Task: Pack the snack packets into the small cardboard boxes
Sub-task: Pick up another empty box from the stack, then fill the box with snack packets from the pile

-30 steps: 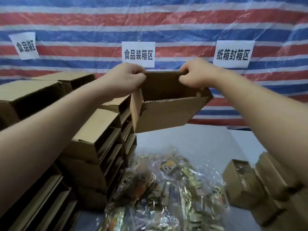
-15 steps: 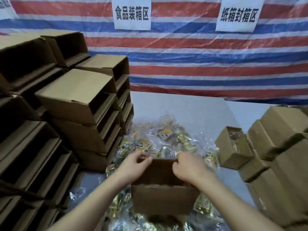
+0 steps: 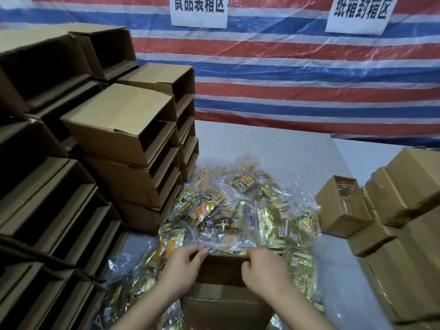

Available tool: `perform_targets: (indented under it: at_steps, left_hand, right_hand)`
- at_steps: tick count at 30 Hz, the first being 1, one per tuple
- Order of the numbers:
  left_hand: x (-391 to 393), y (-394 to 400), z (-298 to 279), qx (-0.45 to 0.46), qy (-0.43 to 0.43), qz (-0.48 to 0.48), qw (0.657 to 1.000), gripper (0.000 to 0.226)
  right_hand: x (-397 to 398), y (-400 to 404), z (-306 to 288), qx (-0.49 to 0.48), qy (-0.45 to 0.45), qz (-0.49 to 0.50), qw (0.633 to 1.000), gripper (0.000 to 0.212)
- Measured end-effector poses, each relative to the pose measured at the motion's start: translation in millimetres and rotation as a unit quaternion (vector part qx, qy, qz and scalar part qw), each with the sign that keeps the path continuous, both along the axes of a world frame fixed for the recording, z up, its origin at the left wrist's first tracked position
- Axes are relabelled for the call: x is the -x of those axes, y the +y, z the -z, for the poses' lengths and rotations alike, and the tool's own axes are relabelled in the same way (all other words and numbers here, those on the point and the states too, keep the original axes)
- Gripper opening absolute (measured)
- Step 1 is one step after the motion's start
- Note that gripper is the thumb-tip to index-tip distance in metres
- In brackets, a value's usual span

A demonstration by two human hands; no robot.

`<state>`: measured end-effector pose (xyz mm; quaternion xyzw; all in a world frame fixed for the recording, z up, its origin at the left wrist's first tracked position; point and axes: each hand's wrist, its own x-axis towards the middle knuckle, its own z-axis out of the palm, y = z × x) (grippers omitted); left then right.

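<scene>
We grip the open brown cardboard box (image 3: 226,303) by its far wall, left hand (image 3: 182,270) and right hand (image 3: 264,272) curled over the rim. It's mouth-up, long axis left-right, on the pile of gold snack packets (image 3: 238,210); stacked brown boxes (image 3: 114,144) crowd the left.

Two paper signs (image 3: 199,10), far wall: tops cut off by upper edge. Open cardboard box (image 3: 226,303), near: bottom out of frame. Snack packets (image 3: 228,210): print illegible. Left box stacks (image 3: 35,186): cropped at the left edge.
</scene>
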<state>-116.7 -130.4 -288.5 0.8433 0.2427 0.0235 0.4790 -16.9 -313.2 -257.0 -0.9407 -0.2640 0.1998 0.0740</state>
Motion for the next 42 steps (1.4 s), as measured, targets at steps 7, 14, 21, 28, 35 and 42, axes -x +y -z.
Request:
perform_targets:
  at_steps: [7,14,21,28,35,42]
  left_hand:
    - [11.3,4.7,16.4,-0.003,0.037,0.021,0.999,0.019]
    - [-52.5,31.4,2.7,0.01,-0.01,-0.015,1.0,0.015]
    - [-165.7,67.9,39.3,-0.153,0.172,0.017,0.973,0.087]
    - [-190.6,84.3,71.9,-0.111,0.232,0.024,0.966,0.129]
    - [-187.5,82.9,81.3,-0.13,0.205,-0.017,0.97,0.111]
    - [-176.4,87.8,41.5,-0.088,0.074,-0.067,0.991,0.103]
  right_hand:
    - [16.1,4.5,13.2,0.005,-0.008,-0.01,1.0,0.012]
    - [8.9,-0.8,11.4,0.02,0.004,-0.02,1.0,0.028]
    - [6.7,2.3,11.1,0.036,-0.005,-0.047,0.998,0.039]
    - [-8.2,0.3,10.2,0.03,-0.011,-0.092,0.995,0.038]
    - [-10.3,1.6,18.0,0.018,-0.004,-0.105,0.994,0.054]
    - [-17.1,5.1,20.0,-0.019,0.001,-0.126,0.992,0.063]
